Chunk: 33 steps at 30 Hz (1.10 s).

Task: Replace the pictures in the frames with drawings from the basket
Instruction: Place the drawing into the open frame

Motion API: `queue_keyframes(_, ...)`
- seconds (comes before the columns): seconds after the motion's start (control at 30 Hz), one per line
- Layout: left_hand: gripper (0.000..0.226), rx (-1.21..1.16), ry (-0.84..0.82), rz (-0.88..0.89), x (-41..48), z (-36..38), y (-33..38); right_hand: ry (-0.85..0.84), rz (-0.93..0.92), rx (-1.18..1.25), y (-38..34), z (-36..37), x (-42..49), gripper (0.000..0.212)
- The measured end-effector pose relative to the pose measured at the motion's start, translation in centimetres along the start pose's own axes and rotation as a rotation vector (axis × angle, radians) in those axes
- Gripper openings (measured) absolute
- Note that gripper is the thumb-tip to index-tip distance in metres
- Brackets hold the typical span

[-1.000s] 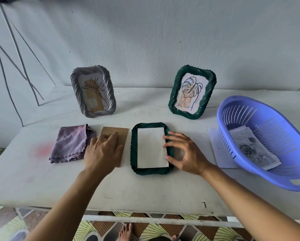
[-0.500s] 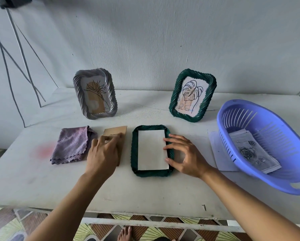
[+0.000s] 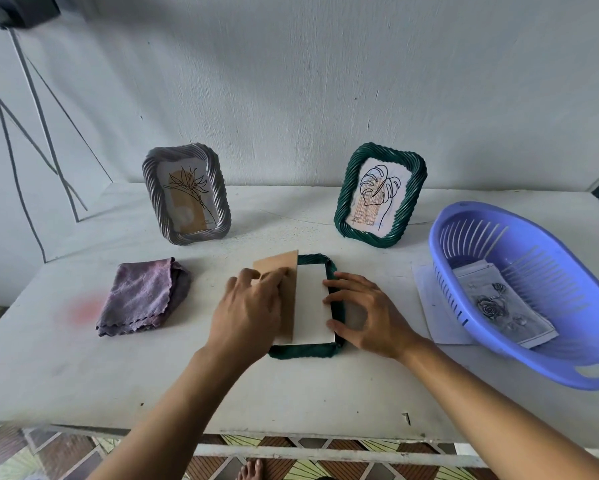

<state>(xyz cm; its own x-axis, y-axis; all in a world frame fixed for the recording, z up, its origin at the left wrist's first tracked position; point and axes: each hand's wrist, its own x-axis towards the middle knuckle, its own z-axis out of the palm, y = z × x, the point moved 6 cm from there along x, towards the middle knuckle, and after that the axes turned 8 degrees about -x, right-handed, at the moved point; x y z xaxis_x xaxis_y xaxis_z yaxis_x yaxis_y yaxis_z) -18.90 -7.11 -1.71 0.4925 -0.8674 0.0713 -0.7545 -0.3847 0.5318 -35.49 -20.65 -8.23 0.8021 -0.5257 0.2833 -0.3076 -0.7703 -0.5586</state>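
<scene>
**Brown board in L grip, over the flat green frame**

Brown backing board point(image 3: 284, 271) is clamped in the L grip point(image 3: 246, 313), fingers curled onto its face. Blur hides the thumb. The board is tilted, w/ its right edge over the left side of the flat green frame point(image 3: 303, 351), which lies just right of and under that grip. The frame lies on the tabletop point(image 3: 83, 375) w/ a white sheet point(image 3: 313, 306) in its opening, plain side up, btwn the two grips.

R grip point(image 3: 367, 313) is apart and clamps nothing. Its fingers are spread and loosely bent, tips touching the sheet's right edge and the frame's right rim. The thumb is at the near right corner.

Beyond the L grip, near the wall, a grey frame point(image 3: 219, 188) stands upright w/ a flower line drawing in it. Beyond the R grip a standing green frame point(image 3: 409, 199) leans back w/ a leaf drawing in it.

Well right of the R grip sits a violet-blue basket point(image 3: 440, 258) w/ a rose drawing point(image 3: 499, 303) lying inside. A loose white paper point(image 3: 429, 306) lies partly under the basket's left side, btwn basket and R grip. Left of the L grip, apart from it, lies a folded purple cloth point(image 3: 142, 296).
</scene>
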Motion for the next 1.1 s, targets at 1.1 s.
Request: queue_keyframes(1.1, 0.077, 0.096, -0.364, 0.264, -2.0, 3.0, -4.6, 0.032, -0.043, -0.004, 0.0, 0.0, 0.2, 0.027)
